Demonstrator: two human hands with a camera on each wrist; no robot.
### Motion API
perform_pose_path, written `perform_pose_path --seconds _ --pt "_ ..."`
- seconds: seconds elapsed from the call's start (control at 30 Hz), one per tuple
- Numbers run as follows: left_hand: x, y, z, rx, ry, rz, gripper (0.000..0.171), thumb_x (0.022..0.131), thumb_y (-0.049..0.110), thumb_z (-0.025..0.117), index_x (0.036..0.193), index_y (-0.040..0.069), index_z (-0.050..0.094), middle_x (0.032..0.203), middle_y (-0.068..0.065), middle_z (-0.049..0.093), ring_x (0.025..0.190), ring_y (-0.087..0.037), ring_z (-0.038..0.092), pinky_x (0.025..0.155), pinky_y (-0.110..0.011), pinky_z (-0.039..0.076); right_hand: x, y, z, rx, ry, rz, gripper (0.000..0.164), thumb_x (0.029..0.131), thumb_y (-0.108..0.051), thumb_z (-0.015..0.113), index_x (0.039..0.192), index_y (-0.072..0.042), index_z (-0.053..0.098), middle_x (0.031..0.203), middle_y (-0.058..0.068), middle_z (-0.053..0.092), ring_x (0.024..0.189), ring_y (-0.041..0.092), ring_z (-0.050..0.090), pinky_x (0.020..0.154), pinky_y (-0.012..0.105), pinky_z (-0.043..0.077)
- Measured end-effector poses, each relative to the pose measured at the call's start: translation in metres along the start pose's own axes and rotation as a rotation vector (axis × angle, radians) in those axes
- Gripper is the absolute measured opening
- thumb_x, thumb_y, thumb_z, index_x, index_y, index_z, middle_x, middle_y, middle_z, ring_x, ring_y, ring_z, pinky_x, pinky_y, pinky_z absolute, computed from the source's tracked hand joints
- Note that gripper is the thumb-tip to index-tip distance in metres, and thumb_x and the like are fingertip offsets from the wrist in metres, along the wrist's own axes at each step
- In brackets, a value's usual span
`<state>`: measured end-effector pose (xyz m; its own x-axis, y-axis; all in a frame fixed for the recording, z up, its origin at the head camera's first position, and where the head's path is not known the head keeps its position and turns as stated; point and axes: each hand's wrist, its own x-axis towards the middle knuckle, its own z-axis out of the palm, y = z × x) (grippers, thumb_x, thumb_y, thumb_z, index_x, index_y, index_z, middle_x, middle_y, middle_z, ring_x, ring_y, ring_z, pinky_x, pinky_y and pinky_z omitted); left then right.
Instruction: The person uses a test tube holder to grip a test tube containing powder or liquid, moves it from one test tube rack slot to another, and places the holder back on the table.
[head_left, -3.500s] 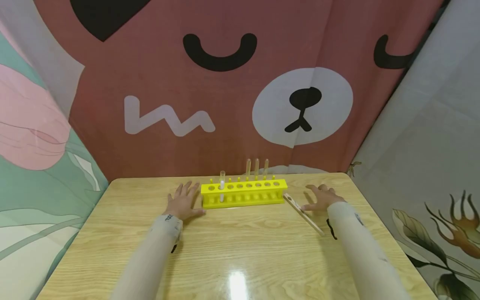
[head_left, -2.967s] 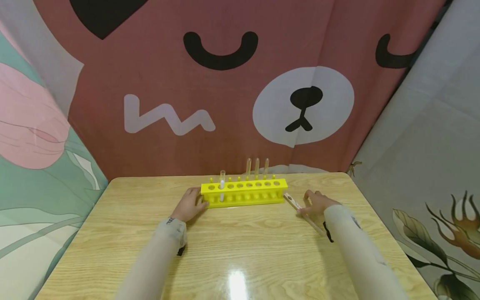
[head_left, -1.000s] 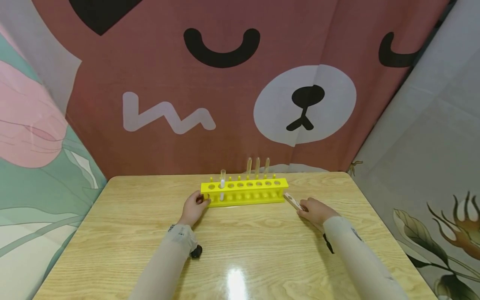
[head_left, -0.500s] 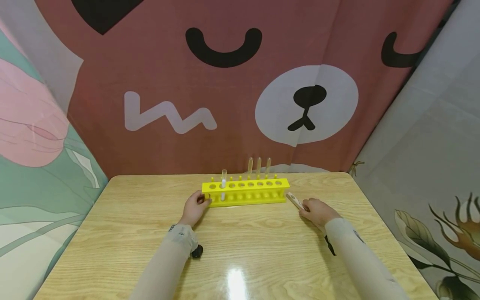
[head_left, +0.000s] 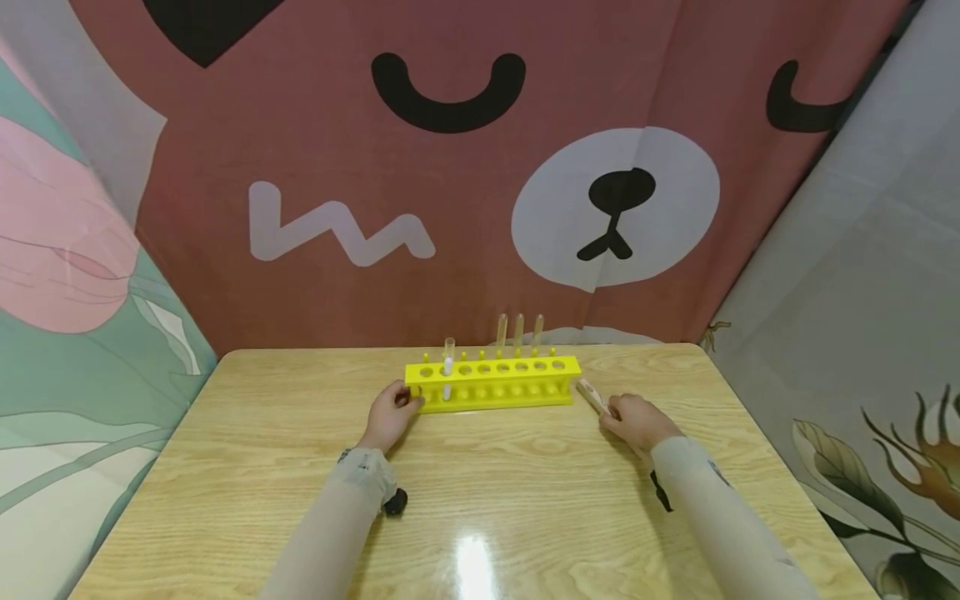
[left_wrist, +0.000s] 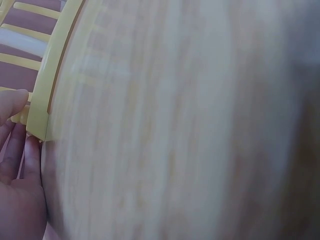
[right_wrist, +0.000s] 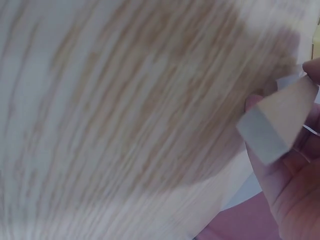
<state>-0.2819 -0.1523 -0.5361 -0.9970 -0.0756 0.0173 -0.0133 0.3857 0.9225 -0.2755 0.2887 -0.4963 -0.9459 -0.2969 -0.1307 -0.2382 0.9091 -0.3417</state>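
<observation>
My left hand [head_left: 387, 417] grips the left end of a yellow test tube rack [head_left: 492, 372], thumb at the front and fingers behind. In the left wrist view the thumb [left_wrist: 14, 102] presses by the end of the rack [left_wrist: 42, 90]. A clear test tube [head_left: 449, 347] with something white inside stands in a hole near the rack's left end. To the right of the rack, my right hand [head_left: 639, 421] holds a wooden test tube clamp [head_left: 592, 396] by its handle. The handle's squared end [right_wrist: 265, 137] sticks out between thumb and fingers in the right wrist view.
Three clear test tubes [head_left: 520, 331] stand upside down on pegs along the rack's back right. The wood-grain table [head_left: 487, 475] ends at a hanging curtain [head_left: 465, 292] with a bear face; patterned cloths hang at both sides.
Both hands were spread on the table; the left has closed on the rack's end, and the right has taken hold of the clamp. The clamp's far tip has lately shifted slightly upward.
</observation>
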Motion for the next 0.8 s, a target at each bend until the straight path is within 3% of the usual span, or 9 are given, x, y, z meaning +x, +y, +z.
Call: perform_pose_path --seconds 0.37,0.57,0.8 --pt "0.0005 -0.0024 -0.0002 0.005 0.006 0.020 0.019 0.095 0.009 0.070 0.111 0.001 0.066 0.120 -0.017 0.064 0.114 -0.031 0.058 0.100 -0.048 0.049 0.0012 -0.0015 -0.0002 0.045 0.105 0.041 0.023 0.099 -0.022 0.056 0.078 -0.011 0.052 0.065 0.002 0.043 0.058 0.016 0.040 0.055 0.030 0.036" --pt "-0.0015 0.0005 0.0006 0.003 0.011 0.022 0.016 0.095 0.008 0.070 0.109 0.001 0.066 0.116 -0.016 0.064 0.112 -0.030 0.059 0.099 -0.047 0.049 -0.0017 -0.0009 0.0013 0.087 0.139 0.051 0.017 0.102 -0.019 0.051 0.094 -0.005 0.055 0.064 0.003 0.045 0.052 0.015 0.039 0.048 0.029 0.036" --pt "-0.0015 -0.0006 0.0001 0.010 0.019 0.025 0.014 0.095 0.009 0.070 0.107 0.001 0.065 0.114 -0.016 0.064 0.110 -0.030 0.059 0.099 -0.047 0.050 -0.0027 -0.0040 -0.0030 0.115 0.212 0.104 0.025 0.108 -0.022 0.044 0.106 0.002 0.049 0.064 0.006 0.053 0.047 0.017 0.044 0.043 0.031 0.037"
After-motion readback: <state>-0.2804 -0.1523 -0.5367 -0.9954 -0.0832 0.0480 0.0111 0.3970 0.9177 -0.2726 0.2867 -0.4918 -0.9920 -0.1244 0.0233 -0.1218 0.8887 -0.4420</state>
